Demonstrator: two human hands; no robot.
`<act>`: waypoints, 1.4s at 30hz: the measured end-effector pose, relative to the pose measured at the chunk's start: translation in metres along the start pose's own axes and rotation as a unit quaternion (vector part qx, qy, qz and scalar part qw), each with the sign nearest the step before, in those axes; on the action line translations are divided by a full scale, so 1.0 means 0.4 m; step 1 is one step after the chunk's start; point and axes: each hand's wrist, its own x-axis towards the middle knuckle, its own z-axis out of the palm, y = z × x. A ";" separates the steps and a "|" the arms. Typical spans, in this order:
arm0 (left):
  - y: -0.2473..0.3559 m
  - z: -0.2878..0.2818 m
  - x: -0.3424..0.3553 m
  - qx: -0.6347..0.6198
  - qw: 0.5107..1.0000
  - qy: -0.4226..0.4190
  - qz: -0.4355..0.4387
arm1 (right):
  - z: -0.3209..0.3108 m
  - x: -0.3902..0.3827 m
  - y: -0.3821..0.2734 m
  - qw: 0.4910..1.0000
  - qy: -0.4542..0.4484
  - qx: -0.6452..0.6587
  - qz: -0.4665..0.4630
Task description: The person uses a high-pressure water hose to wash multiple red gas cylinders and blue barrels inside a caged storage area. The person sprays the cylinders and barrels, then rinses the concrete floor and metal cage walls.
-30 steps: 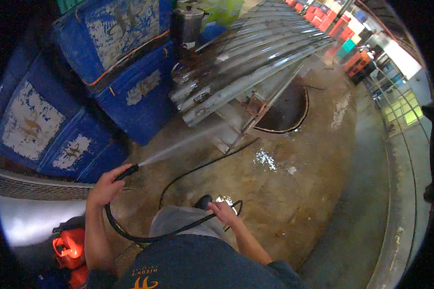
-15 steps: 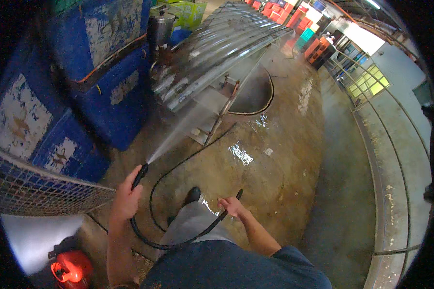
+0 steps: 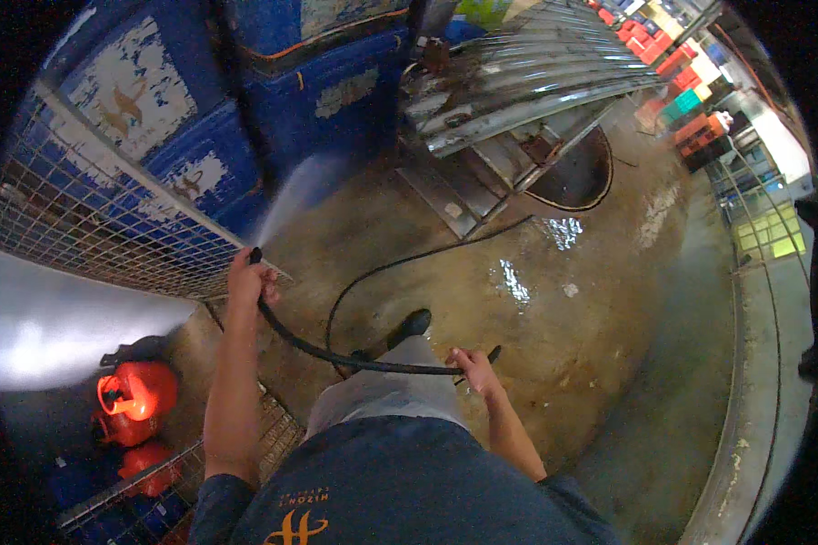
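My left hand [image 3: 251, 280] is closed around the black nozzle end [image 3: 255, 255] of a hose, beside the corner of a wire mesh panel [image 3: 127, 245]. A white fan of water [image 3: 293, 195] sprays from it toward the foot of the large blue bins [image 3: 332, 123]. The black hose [image 3: 364, 364] sags from there across my body. My right hand [image 3: 475, 366] grips another part of it in front of my legs, with a short black piece sticking out past the fingers. More hose curves over the wet floor [image 3: 427, 282] beyond my feet.
A corrugated metal sheet [image 3: 536, 82] on a metal frame stands ahead, beside a dark round pit [image 3: 577, 177]. Red gas cylinders [image 3: 141, 400] are at the lower left. Railings [image 3: 754, 227] run along the right. Orange crates [image 3: 700, 136] are stacked far off.
My view has turned left. The spray has swung from the corrugated sheet and frame to the blue bins. Both hands keep their hold on the hose.
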 end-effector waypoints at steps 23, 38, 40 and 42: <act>0.043 0.138 0.405 0.201 0.957 -0.192 -0.087 | -0.120 0.302 -0.064 0.987 -0.131 -0.075 -0.060; 0.152 0.335 0.486 0.121 0.987 0.084 -0.070 | -0.203 0.364 -0.081 0.987 -0.087 0.134 -0.004; 0.163 0.328 0.508 0.243 0.961 0.047 -0.122 | -0.196 0.346 -0.106 0.991 -0.076 0.108 -0.013; 0.163 0.295 0.524 0.308 0.934 0.063 -0.171 | -0.168 0.319 -0.138 0.993 -0.106 0.051 -0.011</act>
